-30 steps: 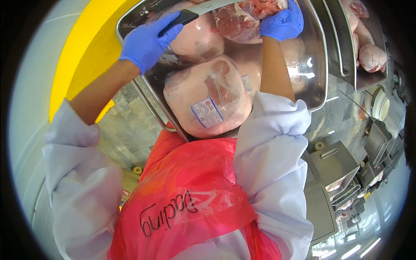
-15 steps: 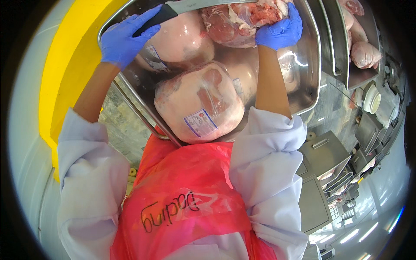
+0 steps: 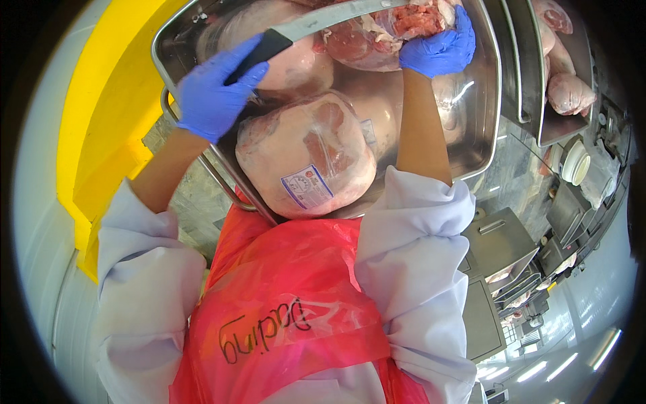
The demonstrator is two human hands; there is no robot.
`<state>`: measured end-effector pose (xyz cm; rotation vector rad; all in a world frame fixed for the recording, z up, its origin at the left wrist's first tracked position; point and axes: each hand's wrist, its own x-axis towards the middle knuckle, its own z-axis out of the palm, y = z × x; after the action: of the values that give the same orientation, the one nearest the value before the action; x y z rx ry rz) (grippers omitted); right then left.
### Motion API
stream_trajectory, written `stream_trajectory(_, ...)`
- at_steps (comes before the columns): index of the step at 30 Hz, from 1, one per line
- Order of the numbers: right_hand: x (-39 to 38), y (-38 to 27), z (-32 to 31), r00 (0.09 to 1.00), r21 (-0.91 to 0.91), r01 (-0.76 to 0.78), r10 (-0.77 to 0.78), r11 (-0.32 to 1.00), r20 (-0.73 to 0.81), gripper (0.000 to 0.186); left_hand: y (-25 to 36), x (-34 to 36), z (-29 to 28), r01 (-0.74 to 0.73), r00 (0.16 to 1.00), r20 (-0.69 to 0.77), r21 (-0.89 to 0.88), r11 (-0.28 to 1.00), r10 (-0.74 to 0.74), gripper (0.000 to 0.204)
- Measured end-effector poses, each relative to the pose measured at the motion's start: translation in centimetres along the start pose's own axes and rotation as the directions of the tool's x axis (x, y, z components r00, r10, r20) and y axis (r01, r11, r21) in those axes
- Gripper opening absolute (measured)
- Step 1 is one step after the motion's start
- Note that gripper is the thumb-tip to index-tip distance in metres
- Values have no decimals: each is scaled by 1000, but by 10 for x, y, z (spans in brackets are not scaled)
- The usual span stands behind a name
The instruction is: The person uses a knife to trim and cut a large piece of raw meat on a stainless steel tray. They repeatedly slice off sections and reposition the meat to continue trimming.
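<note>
My left hand (image 3: 219, 87), in a blue glove, is closed round the black handle of a long knife (image 3: 330, 18). Its blade reaches rightward across the top of a raw piece of meat (image 3: 353, 48). At that meat's right end my right hand (image 3: 441, 50), gloved in blue too, grips it with curled fingers. The meat is red with white fat and looks ragged near the right hand. Under the left hand's side lies a large pale wrapped joint (image 3: 289, 71). Nearer to me sits another plastic-wrapped joint (image 3: 306, 158) with a label. The knife's tip is hard to make out.
All this meat lies in a deep steel tub (image 3: 496, 121) with a side handle. A second steel tub (image 3: 562, 128) with more meat (image 3: 569, 94) stands to the right. A yellow structure (image 3: 101, 155) runs along the left. Steel cabinets (image 3: 501, 246) are at the lower right.
My left hand and the knife have shifted right and toward me, so the blade slants more. My right hand stays on the meat, nearly where it was.
</note>
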<state>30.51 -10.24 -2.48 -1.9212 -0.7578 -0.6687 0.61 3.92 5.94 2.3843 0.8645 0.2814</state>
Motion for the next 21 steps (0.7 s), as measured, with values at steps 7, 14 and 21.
stream_trajectory(7,0,-15,1,951,340,-283,309,897,-24,55,-28,-13,96,-43,979,-200,-21,999,38,48)
stream_trajectory(14,-4,6,14,987,44,-17,24,999,-157,55,-90,29,109,-150,979,-120,143,978,167,44)
stream_trajectory(21,1,3,-4,997,-148,83,-82,986,11,53,-61,11,127,39,997,-75,199,979,-24,44)
